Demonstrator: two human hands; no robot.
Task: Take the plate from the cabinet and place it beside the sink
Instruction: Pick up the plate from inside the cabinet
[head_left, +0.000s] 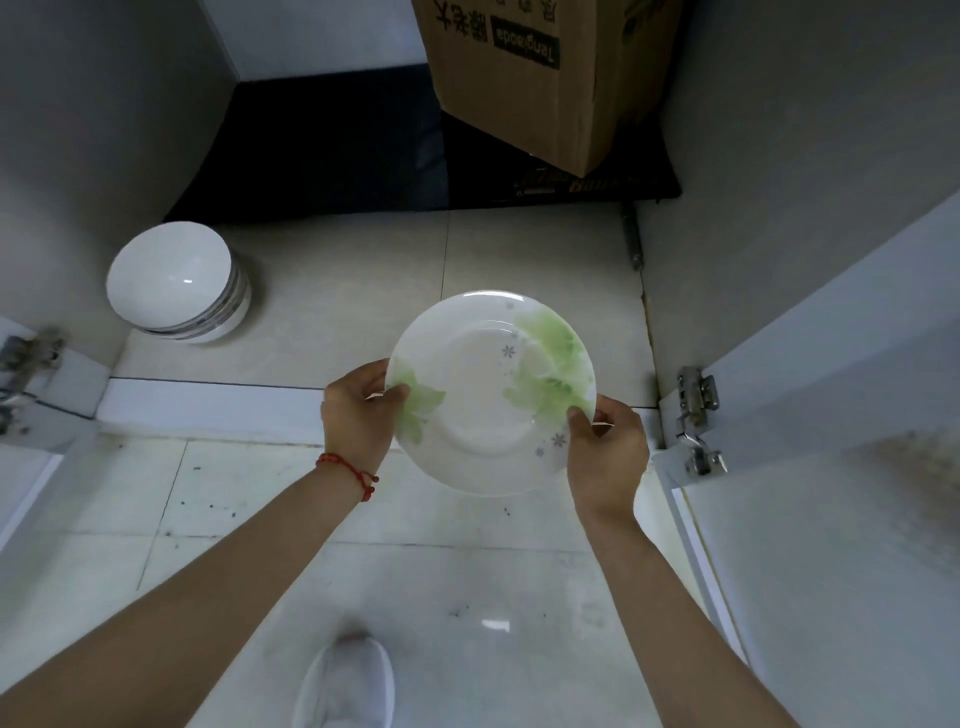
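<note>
A white plate (483, 395) with green leaf prints and small grey flowers is held level in the air at the mouth of a low open cabinet (753, 156). My left hand (358, 415) grips its left rim, thumb on top; a red string bracelet circles that wrist. My right hand (605, 447) grips the lower right rim, thumb on top as well. The plate hovers over the cabinet's front sill and tiled bottom. No sink is in view.
A stack of white bowls (176, 283) stands on the cabinet floor at the left. A cardboard box (540, 78) sits at the back on a dark mat (322, 156). Open cabinet doors with metal hinges (698, 415) flank both sides. My white shoe (345, 680) rests on the floor tiles.
</note>
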